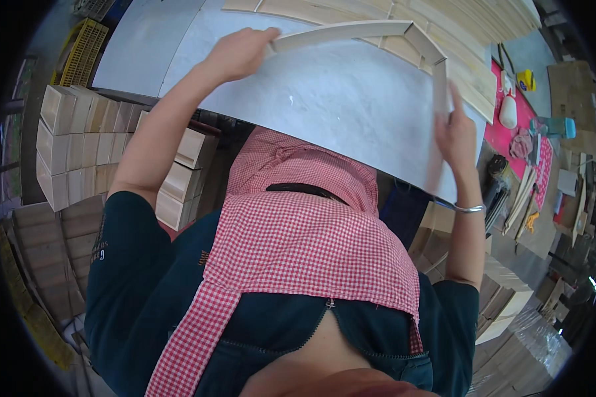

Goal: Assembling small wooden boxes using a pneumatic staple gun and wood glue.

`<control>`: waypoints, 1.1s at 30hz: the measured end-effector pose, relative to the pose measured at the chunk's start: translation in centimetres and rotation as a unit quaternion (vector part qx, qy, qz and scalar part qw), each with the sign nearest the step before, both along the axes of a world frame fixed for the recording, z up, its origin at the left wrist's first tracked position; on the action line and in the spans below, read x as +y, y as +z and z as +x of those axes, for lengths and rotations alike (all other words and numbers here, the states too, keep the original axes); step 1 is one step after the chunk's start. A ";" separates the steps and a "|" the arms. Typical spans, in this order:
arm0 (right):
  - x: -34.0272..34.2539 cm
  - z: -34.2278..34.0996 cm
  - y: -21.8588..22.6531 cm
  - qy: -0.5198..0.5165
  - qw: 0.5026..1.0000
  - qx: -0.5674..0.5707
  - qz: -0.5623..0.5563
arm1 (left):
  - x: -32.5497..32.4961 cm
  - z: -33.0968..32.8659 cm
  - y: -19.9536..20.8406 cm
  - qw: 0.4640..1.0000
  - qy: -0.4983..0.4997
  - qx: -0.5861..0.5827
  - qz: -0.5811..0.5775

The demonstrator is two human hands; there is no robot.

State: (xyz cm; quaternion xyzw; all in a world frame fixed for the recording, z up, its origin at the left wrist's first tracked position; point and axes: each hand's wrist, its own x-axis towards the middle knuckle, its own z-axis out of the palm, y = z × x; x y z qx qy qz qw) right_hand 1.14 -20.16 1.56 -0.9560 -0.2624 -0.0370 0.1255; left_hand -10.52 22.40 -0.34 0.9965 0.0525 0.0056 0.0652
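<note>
White tabletop [331, 106], wide room inside near edge [404, 181], left fingers [265, 36] and right fingers [455, 102] around a segmented wooden strip [344, 31]

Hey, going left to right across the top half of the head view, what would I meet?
Yellow plastic crate, left hand, jointed wooden strip, right hand, white bottle, teal container.

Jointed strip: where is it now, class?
In the head view's upper centre-right, the strip bends over the table, held by left hand and right hand.

Jointed strip [347, 30], matt wood; tabletop [338, 92], smooth, glossy (1 bracelet [469, 209], shiny metal).
</note>
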 end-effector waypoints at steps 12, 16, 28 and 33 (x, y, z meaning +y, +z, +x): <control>9.2 -7.5 -0.1 0.165 0.984 -0.053 0.039 | -2.7 3.0 -2.8 0.935 0.021 0.061 -0.349; 9.1 -7.0 -2.1 0.227 0.965 -0.117 0.063 | -3.3 2.5 -3.4 0.867 0.040 0.071 -0.492; 9.0 -6.7 -4.4 0.160 0.978 -0.075 0.107 | -4.0 -2.8 -4.8 0.794 -0.062 -0.069 -0.601; 9.0 -6.7 -4.3 0.156 0.980 -0.072 0.100 | -4.3 -3.3 -5.6 0.877 -0.099 -0.077 -0.463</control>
